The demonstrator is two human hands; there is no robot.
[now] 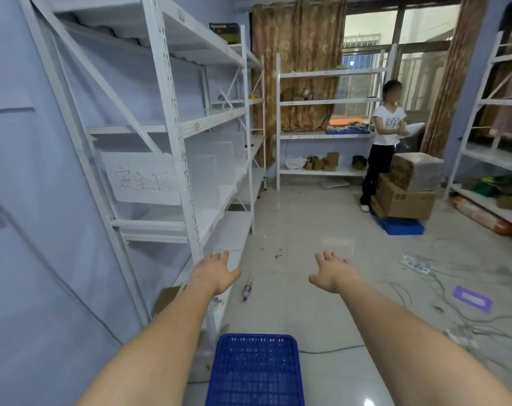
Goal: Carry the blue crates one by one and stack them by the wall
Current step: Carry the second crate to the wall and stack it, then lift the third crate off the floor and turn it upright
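Note:
A blue crate with a perforated surface sits on the floor right below me, between my forearms and next to the white shelving. My left hand is stretched forward, fingers spread, holding nothing. My right hand reaches forward the same way, open and empty. Both hands hover well beyond the crate and touch nothing. A second blue crate lies on the floor at the far right under stacked cardboard boxes.
Tall white shelving lines the left wall, another rack stands at the back. A person stands by the boxes. A small bottle, cables and a power strip, and a purple item lie on the tiled floor.

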